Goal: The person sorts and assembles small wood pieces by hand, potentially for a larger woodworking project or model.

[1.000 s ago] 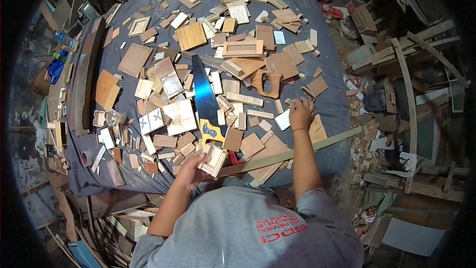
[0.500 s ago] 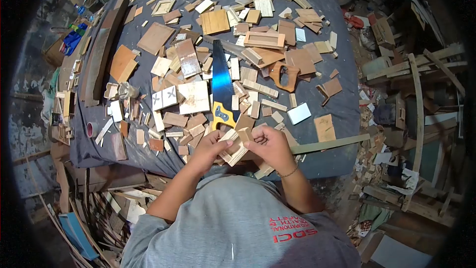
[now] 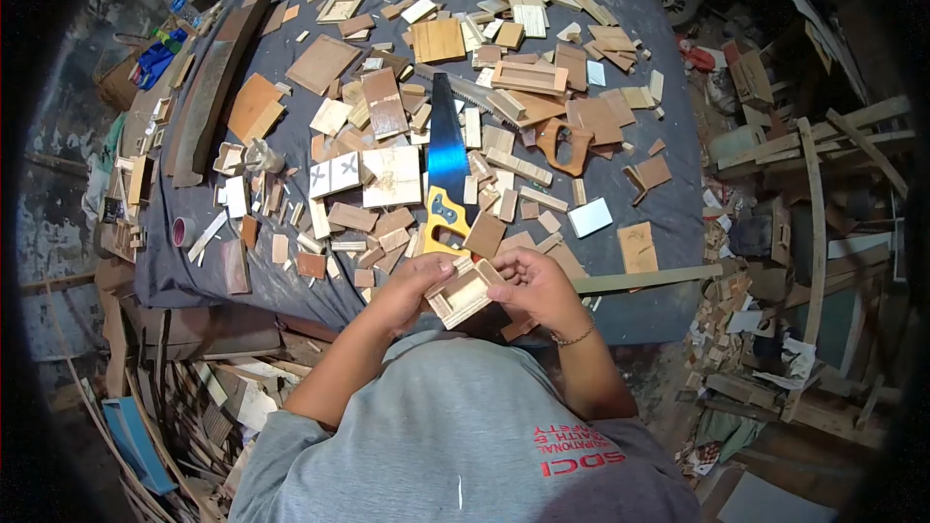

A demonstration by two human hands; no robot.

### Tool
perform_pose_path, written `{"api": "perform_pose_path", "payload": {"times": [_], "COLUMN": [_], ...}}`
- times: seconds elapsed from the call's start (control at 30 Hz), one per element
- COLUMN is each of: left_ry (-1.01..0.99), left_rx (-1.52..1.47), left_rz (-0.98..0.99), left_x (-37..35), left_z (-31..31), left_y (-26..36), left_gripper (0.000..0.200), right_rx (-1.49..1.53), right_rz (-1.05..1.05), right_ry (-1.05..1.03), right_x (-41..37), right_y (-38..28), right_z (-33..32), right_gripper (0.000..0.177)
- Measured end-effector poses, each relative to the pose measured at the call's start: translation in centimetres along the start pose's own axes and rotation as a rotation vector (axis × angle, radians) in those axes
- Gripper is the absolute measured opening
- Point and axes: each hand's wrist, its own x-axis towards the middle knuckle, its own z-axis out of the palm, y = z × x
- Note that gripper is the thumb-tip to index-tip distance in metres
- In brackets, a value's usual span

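Note:
Close to my body, over the table's near edge, I hold a small open wooden box with pale raised sides. My left hand is closed on its left side, thumb on the rim. My right hand grips the right corner between thumb and fingers. Just beyond the box lies a handsaw with a blue blade and yellow handle, pointing away from me. A brown wooden piece rests beside the saw's handle, near my right fingers.
Scrap wood blocks and panels cover the dark cloth on the table. A second saw's wooden handle lies to the right. A long thin strip extends rightward, a jar stands left, and a tape roll sits near the left edge.
The box has turned so its hollow inside now faces up toward me. My right hand has shifted slightly right, its fingers less tightly curled. The view has moved a little.

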Motion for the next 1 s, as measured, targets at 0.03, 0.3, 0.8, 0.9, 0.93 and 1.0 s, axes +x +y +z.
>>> {"api": "perform_pose_path", "payload": {"times": [0.03, 0.3, 0.8, 0.9, 0.93, 1.0], "left_ry": [-0.014, -0.123, -0.001, 0.066, 0.067, 0.071], "left_rx": [0.018, 0.036, -0.180, -0.210, -0.203, -0.199], "left_rz": [-0.001, 0.014, -0.110, -0.131, -0.136, -0.133], "left_x": [-0.2, -1.2, -2.5, -3.3, -3.4, -3.8], "left_z": [0.1, -1.4, -6.5, -7.0, -7.4, -8.0], "left_y": [0.1, -0.5, -5.6, -5.2, -5.3, -5.1], "left_gripper": [0.042, 0.043, 0.028, 0.030, 0.031, 0.032], "right_rx": [-0.045, -0.124, -0.154, -0.195, -0.194, -0.275], "right_rz": [-0.013, -0.099, -0.005, -0.123, -0.124, -0.187], "right_ry": [0.000, 0.066, 0.473, 0.661, 0.654, 0.799], "right_x": [-0.1, -1.4, 1.1, 2.5, 2.8, 3.8], "right_y": [0.3, 1.4, 11.6, 12.3, 12.2, 11.5], "right_z": [0.1, 2.1, -7.4, -9.3, -9.8, -10.3], "right_gripper": [0.029, 0.028, 0.018, 0.014, 0.014, 0.021]}}
